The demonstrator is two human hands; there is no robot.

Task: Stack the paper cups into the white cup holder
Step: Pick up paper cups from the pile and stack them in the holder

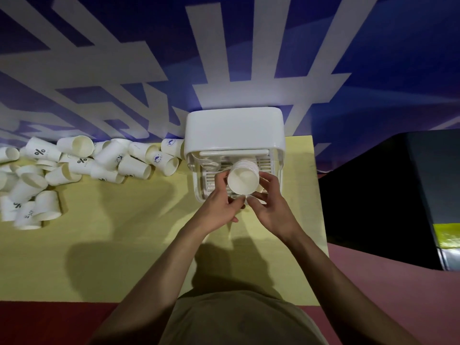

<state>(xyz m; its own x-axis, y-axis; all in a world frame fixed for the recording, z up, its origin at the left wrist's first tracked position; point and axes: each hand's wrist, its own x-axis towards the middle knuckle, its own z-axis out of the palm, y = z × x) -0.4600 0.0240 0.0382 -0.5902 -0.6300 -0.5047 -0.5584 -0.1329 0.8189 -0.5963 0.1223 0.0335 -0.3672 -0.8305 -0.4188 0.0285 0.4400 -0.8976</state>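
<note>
The white cup holder (234, 130) stands at the table's far edge, with a solid lid on top and a clear slatted compartment below. A nested stack of white paper cups (243, 177) lies tilted inside that compartment, its open mouth facing me. My left hand (219, 207) grips the stack's left side, fingers curled round the rim. From the right, my right hand (270, 205) holds the same stack, with thumb and fingers wrapped about its lower edge. Both hands meet just under the mouth.
Several loose paper cups (82, 165), some printed with logos, lie heaped along the far left of the yellow table (124, 245). A dark block (398, 195) stands off the table's right edge. A blue and white banner (224, 58) hangs behind.
</note>
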